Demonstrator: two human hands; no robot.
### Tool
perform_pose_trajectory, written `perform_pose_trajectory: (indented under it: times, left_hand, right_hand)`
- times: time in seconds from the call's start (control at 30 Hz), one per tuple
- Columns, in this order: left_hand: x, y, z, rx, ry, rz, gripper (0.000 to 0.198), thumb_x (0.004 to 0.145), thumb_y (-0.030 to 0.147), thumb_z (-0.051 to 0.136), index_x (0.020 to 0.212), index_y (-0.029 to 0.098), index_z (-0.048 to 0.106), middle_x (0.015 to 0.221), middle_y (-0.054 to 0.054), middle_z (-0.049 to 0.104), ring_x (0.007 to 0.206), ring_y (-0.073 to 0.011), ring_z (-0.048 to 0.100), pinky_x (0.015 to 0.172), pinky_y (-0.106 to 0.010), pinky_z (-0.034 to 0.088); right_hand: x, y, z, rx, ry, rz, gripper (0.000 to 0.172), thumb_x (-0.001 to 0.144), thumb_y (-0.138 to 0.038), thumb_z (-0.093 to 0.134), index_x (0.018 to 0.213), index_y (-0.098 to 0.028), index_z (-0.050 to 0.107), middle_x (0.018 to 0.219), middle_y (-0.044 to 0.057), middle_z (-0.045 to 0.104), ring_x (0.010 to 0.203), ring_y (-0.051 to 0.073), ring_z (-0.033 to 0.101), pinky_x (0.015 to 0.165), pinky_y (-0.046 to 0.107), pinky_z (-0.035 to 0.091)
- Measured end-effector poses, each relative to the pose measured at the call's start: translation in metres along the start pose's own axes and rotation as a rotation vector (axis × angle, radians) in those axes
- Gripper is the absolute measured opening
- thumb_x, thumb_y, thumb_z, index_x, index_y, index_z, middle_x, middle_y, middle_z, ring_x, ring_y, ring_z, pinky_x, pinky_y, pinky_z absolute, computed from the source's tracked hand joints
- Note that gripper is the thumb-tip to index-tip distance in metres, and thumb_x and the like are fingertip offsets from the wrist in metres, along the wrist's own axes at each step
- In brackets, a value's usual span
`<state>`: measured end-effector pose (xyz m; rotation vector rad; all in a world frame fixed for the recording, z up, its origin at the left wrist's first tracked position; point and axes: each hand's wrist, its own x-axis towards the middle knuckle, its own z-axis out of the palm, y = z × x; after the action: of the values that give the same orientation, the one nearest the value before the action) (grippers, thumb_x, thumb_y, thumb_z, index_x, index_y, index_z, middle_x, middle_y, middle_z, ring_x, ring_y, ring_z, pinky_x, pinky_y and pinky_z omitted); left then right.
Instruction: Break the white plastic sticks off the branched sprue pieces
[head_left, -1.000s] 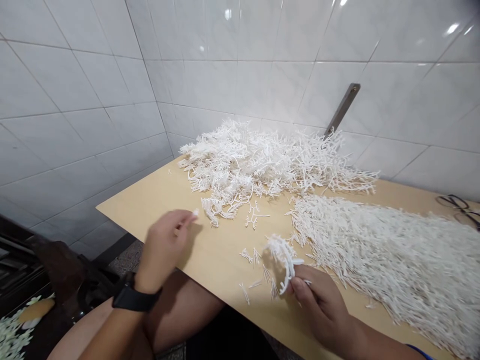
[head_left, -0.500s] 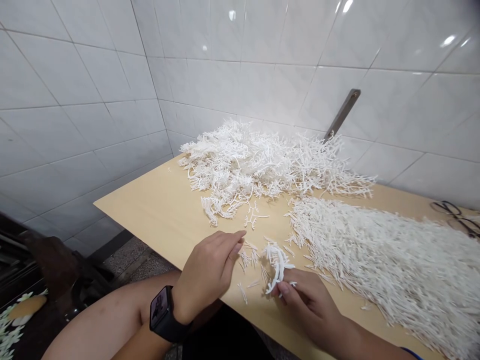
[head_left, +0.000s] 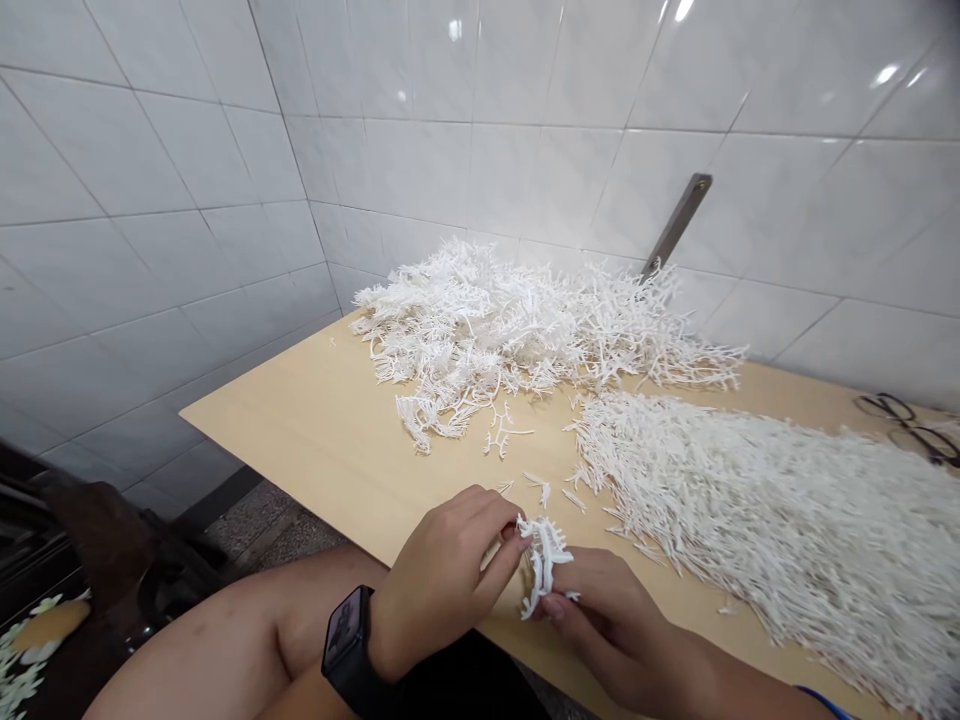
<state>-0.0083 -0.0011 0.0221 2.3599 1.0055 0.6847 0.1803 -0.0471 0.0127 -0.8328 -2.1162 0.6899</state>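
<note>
My right hand (head_left: pixel 600 610) pinches a small white plastic branched piece (head_left: pixel 544 555) upright near the front edge of the wooden tabletop (head_left: pixel 315 420). My left hand (head_left: pixel 450 570), with a black watch (head_left: pixel 349 650) on the wrist, has its fingers bent and its fingertips touching the same piece from the left. A few small white bits (head_left: pixel 540 487) lie on the board just beyond my hands.
A tangled heap of white branched pieces (head_left: pixel 510 330) lies at the back by the tiled wall. A wide pile of loose white sticks (head_left: pixel 772 510) spreads over the right side. Spectacles (head_left: pixel 907 425) lie at the far right. A metal bar (head_left: pixel 675 225) leans on the wall.
My left hand has moved from the left part of the board rightward to the white piece. My right hand has drawn that piece a little nearer the front edge.
</note>
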Motion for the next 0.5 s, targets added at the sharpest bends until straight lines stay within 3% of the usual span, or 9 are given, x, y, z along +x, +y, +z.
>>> perform_pose_trajectory:
  times: [0.13, 0.33, 0.5]
  left_hand:
    - [0.000, -0.006, -0.003, 0.105, 0.057, 0.054, 0.012, 0.094, 0.019, 0.046, 0.091, 0.020, 0.057, 0.084, -0.002, 0.062, 0.082, -0.0181, 0.055, 0.073, -0.031, 0.042]
    - [-0.002, -0.026, -0.015, 0.454, 0.094, 0.158, 0.019, 0.094, 0.015, 0.042, 0.081, 0.018, 0.055, 0.076, -0.003, 0.057, 0.074, -0.0197, 0.048, 0.066, -0.034, 0.039]
    - [-0.004, -0.029, -0.020, 0.482, 0.114, 0.242, 0.020, 0.086, 0.006, 0.044, 0.074, 0.019, 0.053, 0.071, -0.003, 0.055, 0.071, -0.0194, 0.046, 0.062, -0.032, 0.037]
  right_hand:
    - [-0.002, 0.000, 0.000, -0.018, -0.004, 0.001, 0.026, 0.096, -0.015, 0.038, 0.071, -0.020, 0.047, 0.059, -0.003, 0.042, 0.056, 0.012, 0.040, 0.055, 0.024, 0.032]
    - [-0.002, 0.000, -0.003, -0.036, 0.070, 0.083, 0.035, 0.096, -0.016, 0.040, 0.062, -0.021, 0.038, 0.053, -0.005, 0.034, 0.049, 0.010, 0.035, 0.050, 0.024, 0.028]
    - [0.000, -0.009, -0.008, -0.090, 0.160, 0.029, 0.037, 0.094, -0.014, 0.041, 0.059, -0.021, 0.032, 0.050, -0.006, 0.030, 0.045, 0.009, 0.032, 0.047, 0.024, 0.025]
